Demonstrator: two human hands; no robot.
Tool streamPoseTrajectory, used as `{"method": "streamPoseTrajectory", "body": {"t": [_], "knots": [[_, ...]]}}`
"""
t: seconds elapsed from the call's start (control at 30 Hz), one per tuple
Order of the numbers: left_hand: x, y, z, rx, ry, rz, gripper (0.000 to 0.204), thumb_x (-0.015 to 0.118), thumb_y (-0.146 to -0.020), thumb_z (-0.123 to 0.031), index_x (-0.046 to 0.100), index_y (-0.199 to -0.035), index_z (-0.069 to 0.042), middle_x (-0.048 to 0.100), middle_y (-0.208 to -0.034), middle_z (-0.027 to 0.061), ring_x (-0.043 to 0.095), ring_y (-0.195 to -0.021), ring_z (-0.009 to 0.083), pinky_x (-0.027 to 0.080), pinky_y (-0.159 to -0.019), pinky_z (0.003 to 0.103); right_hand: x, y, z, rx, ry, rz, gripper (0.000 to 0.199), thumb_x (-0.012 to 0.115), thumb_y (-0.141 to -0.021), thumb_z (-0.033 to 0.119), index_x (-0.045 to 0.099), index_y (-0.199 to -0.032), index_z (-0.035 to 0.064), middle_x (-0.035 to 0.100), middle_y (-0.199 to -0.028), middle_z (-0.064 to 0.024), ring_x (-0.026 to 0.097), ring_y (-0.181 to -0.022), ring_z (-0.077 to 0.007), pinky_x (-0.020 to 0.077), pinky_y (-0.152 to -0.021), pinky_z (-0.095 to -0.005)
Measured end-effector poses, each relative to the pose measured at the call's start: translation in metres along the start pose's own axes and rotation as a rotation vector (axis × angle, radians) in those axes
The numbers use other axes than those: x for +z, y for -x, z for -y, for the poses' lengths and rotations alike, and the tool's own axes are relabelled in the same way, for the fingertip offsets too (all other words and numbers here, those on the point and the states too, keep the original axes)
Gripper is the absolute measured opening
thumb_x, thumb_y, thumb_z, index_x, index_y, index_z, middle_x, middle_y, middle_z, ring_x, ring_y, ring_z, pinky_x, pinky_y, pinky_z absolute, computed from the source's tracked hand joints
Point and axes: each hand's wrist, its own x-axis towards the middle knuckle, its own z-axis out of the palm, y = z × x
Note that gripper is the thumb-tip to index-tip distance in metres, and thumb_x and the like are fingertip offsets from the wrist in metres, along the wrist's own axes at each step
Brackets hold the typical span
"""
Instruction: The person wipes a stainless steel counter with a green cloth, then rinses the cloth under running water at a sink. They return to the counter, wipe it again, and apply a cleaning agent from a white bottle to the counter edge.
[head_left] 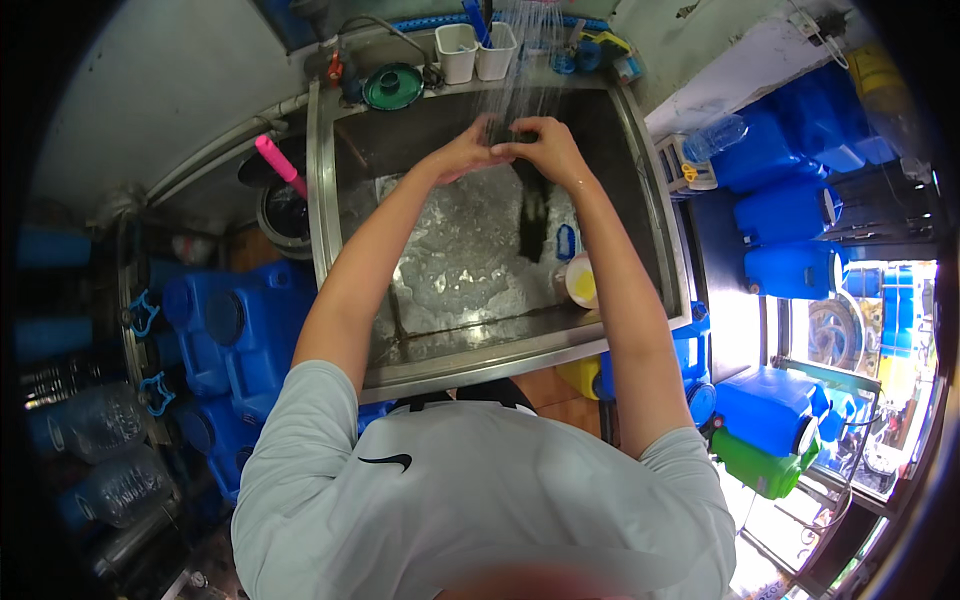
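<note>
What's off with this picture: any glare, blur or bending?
Head view: the bright opening at right is washed out; head view: the wet sink floor glints; head view: falling water smears into streaks; head view: a reddish shape at the bottom edge is blurred, too much to identify; head view: the far-right edges curve, and the corners go black.

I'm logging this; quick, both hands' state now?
Left hand: curled under the falling water; any hold cannot be told.
Right hand: curled beside it; any hold cannot be told.
</note>
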Motion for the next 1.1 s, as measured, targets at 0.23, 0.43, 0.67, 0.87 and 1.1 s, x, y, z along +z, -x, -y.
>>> {"method": "streamPoseTrajectory", "body": {"t": [0.23, 0.43, 0.67, 0.87, 1.1], "knots": [[0.02, 0.004, -0.054, 0.0, -0.56, -0.055, 0.081, 0.077, -0.077, -0.033, 0.04, -0.138, 0.003, 0.05, -0.13, 0.0185, 0.053, -0.116, 0.0248, 0.044, -0.096, 0.033, -0.063, 0.014, 0.001, -0.094, 0.137, 0.023, 0.048, 0.085, -0.058, 0.036, 0.068, -0.088, 0.002, 0.066, -0.09, -0.013, 0.063, -0.087, -0.026, 0.0471, -0.079, -0.0337], [0.028, 0.008, -0.094, 0.075, -0.639, -0.047, 0.063, 0.072, -0.081, -0.025, 0.046, -0.134, -0.003, 0.055, -0.124, 0.0153, 0.053, -0.11, 0.0205, 0.045, -0.086, 0.031, -0.074, 0.022, -0.022, 0.115, 0.027, 0.192, 0.044, 0.082, -0.067, 0.027, 0.066, -0.099, 0.0015, 0.064, -0.102, -0.0086, 0.06, -0.095, -0.0202, 0.044, -0.087, -0.0316], [0.031, 0.029, -0.105, 0.47, -0.805, -0.095, 0.076, 0.067, -0.077, -0.01, 0.029, -0.143, -0.01, 0.045, -0.137, 0.0133, 0.044, -0.125, 0.0221, 0.039, -0.1, 0.034, 0.022, -0.012, -0.014, 0.131, -0.56, -0.101, 0.052, 0.07, -0.081, 0.014, 0.049, -0.124, -0.0036, 0.063, -0.11, -0.0125, 0.061, -0.099, -0.0187, 0.0471, -0.085, -0.03], [0.017, 0.02, -0.029, 0.239, -0.53, -0.222, 0.093, 0.082, -0.064, -0.02, 0.032, -0.141, -0.007, 0.049, -0.133, 0.0203, 0.048, -0.124, 0.0322, 0.039, -0.103, 0.037, 0.007, -0.021, 0.026, 0.427, -1.259, -0.23, 0.033, 0.061, -0.089, 0.012, 0.052, -0.116, -0.0036, 0.064, -0.097, -0.0119, 0.064, -0.089, -0.0213, 0.0519, -0.079, -0.034], [0.032, -0.028, 0.048, -0.065, -0.607, -0.373, 0.053, 0.072, -0.068, -0.013, 0.06, -0.119, 0.0, 0.067, -0.102, 0.0174, 0.064, -0.095, 0.0264, 0.049, -0.084, 0.035, -0.058, 0.02, -0.032, 0.305, -0.999, -0.349, 0.04, 0.058, -0.092, 0.019, 0.045, -0.126, 0.0012, 0.06, -0.11, -0.0127, 0.062, -0.095, -0.0233, 0.0523, -0.081, -0.0378]]}}
